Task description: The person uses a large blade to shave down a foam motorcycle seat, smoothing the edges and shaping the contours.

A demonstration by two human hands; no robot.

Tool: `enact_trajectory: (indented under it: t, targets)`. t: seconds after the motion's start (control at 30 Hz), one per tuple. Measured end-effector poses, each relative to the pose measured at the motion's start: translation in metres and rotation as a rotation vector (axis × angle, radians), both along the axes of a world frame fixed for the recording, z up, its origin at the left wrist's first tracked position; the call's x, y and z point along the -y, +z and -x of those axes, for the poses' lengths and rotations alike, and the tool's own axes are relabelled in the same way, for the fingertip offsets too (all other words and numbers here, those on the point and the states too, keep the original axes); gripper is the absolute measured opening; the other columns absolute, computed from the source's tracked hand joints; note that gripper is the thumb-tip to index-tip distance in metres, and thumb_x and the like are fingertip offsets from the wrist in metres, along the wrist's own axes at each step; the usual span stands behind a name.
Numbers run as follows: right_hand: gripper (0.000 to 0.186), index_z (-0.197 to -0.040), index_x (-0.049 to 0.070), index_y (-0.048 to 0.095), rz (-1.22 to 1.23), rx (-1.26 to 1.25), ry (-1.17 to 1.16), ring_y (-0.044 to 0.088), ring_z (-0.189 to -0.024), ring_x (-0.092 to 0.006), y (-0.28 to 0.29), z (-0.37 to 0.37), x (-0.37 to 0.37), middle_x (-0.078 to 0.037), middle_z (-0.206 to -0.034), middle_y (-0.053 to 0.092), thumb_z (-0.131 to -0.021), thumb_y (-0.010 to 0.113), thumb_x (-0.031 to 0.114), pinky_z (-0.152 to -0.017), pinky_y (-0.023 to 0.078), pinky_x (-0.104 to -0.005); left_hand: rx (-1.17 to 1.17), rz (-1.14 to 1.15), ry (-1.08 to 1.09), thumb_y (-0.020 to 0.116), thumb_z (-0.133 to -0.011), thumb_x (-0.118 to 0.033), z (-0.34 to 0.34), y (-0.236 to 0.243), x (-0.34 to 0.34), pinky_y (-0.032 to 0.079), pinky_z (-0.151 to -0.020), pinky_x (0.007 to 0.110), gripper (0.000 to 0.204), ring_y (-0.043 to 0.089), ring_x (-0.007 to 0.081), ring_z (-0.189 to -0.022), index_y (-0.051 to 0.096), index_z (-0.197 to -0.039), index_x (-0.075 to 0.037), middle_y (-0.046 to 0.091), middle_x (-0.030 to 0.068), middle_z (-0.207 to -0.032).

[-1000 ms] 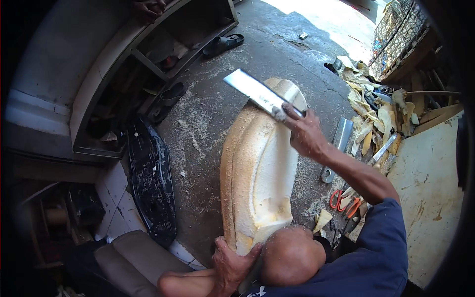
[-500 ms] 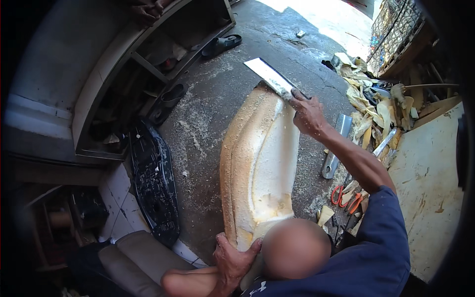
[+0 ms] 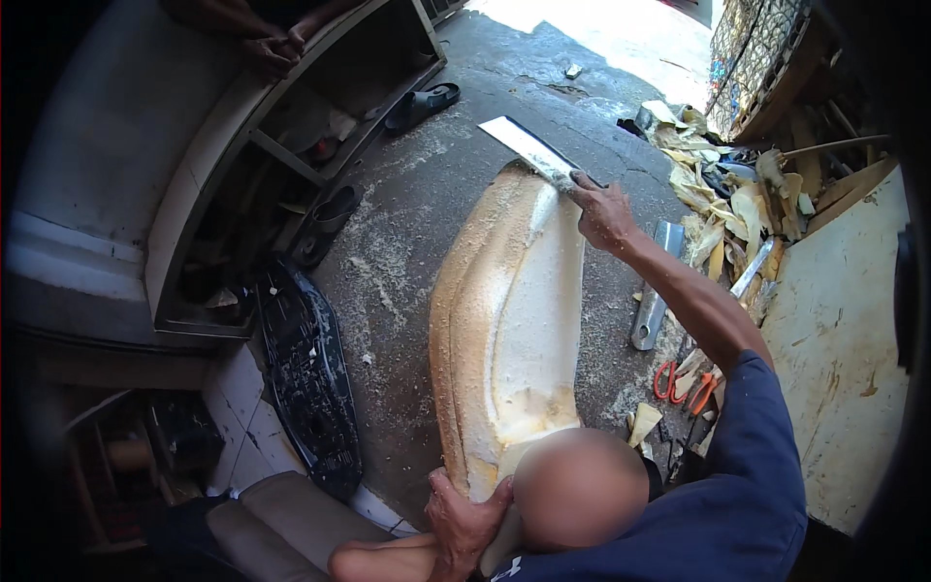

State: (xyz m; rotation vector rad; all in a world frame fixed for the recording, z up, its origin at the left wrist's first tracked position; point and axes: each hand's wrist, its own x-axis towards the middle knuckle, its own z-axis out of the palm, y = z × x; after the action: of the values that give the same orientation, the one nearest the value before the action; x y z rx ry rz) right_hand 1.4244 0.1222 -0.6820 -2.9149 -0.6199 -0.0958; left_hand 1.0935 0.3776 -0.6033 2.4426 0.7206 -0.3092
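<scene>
On the dark floor point(image 3: 388, 281) lies a long foam block point(image 3: 529, 330), cream-white on its right face, tan and rough along its left flank, with lengthwise ridges and a scooped hollow toward its near end, whose right corner is hidden. Its left edge bows outward; its right edge runs straighter. Left of the block, a crumb-strewn strip of floor separates it from a black moulded base point(image 3: 308, 373). Right of it, beyond a narrower strip, lies a heap of pale scraps point(image 3: 732, 199); a metal bar point(image 3: 658, 291) lies nearer its right edge. A flat metal plate point(image 3: 529, 147) slants across the block's far end, clamped in the right hand point(image 3: 603, 211). At the block's near end, the left hand point(image 3: 465, 514) clasps it, thumb and fingers parted around the left corner.
</scene>
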Motion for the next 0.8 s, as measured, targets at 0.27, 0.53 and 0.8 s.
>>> enact_trajectory:
  t: [0.27,0.53,0.8]
  targets:
    - [0.065,-0.142,0.026,0.064,-0.088,-0.067,-0.126,0.052,-0.095,-0.0269,-0.029,-0.036,0.045,-0.006,-0.145,0.062,-0.087,0.048,-0.005,-0.075,0.047,-0.0384,0.035,0.08,0.017,0.092,-0.068,-0.056,-0.006,0.001,0.008,0.055,-0.081,0.055,0.091,0.069,0.05,-0.094,0.047,-0.12,0.004,0.07,0.0291,-0.097]
    - [0.064,-0.143,0.015,0.061,-0.246,0.043,0.17,0.056,-0.108,-0.0355,-0.009,0.022,-0.016,-0.013,-0.151,0.059,-0.083,0.054,-0.007,-0.092,0.048,-0.046,-0.216,0.045,-0.099,0.071,-0.082,-0.073,-0.009,0.017,-0.006,0.052,-0.092,0.058,0.094,0.067,0.0526,-0.104,0.044,-0.127,0.006,0.066,0.0363,-0.111]
    - [0.061,-0.148,0.006,0.055,-0.283,-0.018,0.268,0.056,-0.11,-0.0419,-0.069,-0.026,0.009,-0.023,-0.151,0.054,-0.089,0.046,-0.005,-0.101,0.044,-0.0467,-0.072,0.161,0.09,0.08,-0.072,-0.065,0.011,0.034,-0.006,0.054,-0.087,0.056,0.095,0.067,0.0513,-0.104,0.049,-0.126,0.007,0.067,0.0351,-0.113]
